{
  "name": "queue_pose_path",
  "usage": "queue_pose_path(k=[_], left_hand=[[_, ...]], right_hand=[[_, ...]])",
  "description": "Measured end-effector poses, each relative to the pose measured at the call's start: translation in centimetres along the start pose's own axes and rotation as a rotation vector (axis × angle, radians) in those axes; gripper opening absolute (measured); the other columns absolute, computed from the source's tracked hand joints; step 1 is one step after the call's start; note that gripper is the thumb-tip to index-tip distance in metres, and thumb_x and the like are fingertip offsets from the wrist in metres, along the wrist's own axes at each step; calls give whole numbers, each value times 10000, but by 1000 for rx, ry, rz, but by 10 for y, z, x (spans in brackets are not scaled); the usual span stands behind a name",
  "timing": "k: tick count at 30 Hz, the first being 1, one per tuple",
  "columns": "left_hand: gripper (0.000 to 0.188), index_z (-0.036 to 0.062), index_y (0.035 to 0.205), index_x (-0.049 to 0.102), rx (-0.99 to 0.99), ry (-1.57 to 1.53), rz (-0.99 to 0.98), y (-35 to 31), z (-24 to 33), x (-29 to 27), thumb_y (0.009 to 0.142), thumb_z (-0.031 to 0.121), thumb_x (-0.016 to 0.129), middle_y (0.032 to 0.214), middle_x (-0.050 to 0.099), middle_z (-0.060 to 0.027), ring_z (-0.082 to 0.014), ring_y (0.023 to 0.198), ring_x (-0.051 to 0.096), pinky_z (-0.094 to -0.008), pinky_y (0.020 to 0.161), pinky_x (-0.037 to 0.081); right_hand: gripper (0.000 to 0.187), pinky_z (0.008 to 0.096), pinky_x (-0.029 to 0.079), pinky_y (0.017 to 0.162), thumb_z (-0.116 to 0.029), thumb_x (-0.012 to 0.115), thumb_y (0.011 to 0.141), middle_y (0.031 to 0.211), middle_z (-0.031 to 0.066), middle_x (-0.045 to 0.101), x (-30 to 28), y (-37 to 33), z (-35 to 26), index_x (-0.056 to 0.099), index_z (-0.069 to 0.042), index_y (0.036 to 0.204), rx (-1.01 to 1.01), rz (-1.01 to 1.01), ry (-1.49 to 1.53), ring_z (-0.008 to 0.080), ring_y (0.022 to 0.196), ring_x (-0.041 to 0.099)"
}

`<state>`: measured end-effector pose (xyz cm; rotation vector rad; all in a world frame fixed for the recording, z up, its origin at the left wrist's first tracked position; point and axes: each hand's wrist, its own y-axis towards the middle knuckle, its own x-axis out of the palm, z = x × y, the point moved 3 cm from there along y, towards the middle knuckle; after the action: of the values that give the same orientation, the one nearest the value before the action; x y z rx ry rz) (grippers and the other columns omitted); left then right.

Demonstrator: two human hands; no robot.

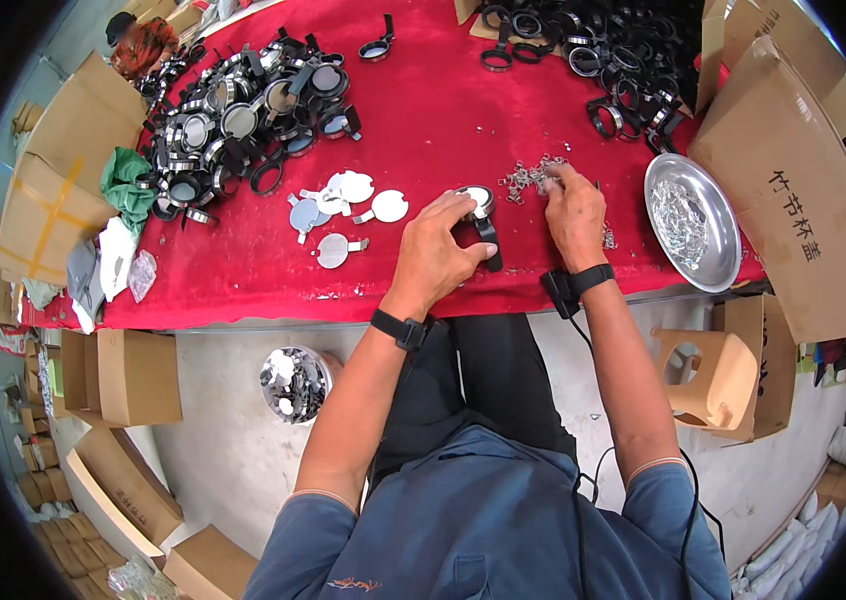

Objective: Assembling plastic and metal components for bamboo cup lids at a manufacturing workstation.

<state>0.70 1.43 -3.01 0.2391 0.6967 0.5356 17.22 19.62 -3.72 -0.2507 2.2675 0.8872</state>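
My left hand (435, 250) is closed round a round lid (480, 200) with a silver face and a black rim and strap, low over the red cloth. Its thumb presses on the black strap. My right hand (577, 215) reaches into a small pile of metal clips (523, 180), fingertips drawn together; whatever is between them is too small to make out. Left of my left hand lie several thin silver discs with tabs (389, 206), some overlapping.
A heap of black-and-silver lids (241, 120) fills the far left; black rings (623, 60) pile up at the far right. A metal bowl (733, 250) of small clips stands right, beside a cardboard box (783, 190). Below are a bucket (333, 365) and a stool (718, 380).
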Motion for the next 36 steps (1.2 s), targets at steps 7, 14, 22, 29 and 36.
queue_pose_path(k=[7, 14, 22, 29, 36], left_hand=[[657, -36, 1343, 753, -17, 12, -10, -3, -1, 1, 744, 136, 960, 1453, 723, -237, -374, 1451, 634, -429, 1234, 501], [672, -32, 1351, 755, 2, -7, -4, -3, -3, -1, 737, 140, 969, 1450, 725, -237, -371, 1449, 638, -429, 1229, 506], [675, -37, 1346, 759, -9, -3, -7, -2, -1, -2, 733, 143, 977, 1442, 725, -253, -372, 1445, 642, -427, 1229, 507], [675, -22, 1351, 767, -20, -6, -4, 0, -3, -1, 732, 147, 980, 1442, 720, -266, -375, 1446, 642, -430, 1230, 508], [676, -10, 1359, 766, -22, -37, -5, 6, -1, -1, 735, 139, 978, 1457, 714, -260, -374, 1446, 642, -420, 1235, 499]], right_hand=[[158, 503, 607, 910, -96, 752, 960, 1025, 223, 809, 3, 11, 19, 819, -28, 1085, 214, -78, 99, 433, 991, 781], [179, 485, 617, 907, -119, 765, 951, 1017, 228, 814, 5, 15, 24, 844, -41, 1092, 216, -191, 125, 432, 991, 793], [185, 501, 611, 893, -170, 754, 964, 992, 245, 805, -5, 16, 16, 828, -35, 1068, 190, -133, -20, 442, 979, 789], [177, 475, 613, 903, -154, 741, 978, 994, 224, 812, -6, 16, 13, 819, -36, 1083, 181, 3, 84, 418, 972, 793], [178, 481, 615, 902, -145, 732, 978, 991, 238, 803, -2, 16, 9, 820, -22, 1073, 166, -278, -49, 435, 976, 789]])
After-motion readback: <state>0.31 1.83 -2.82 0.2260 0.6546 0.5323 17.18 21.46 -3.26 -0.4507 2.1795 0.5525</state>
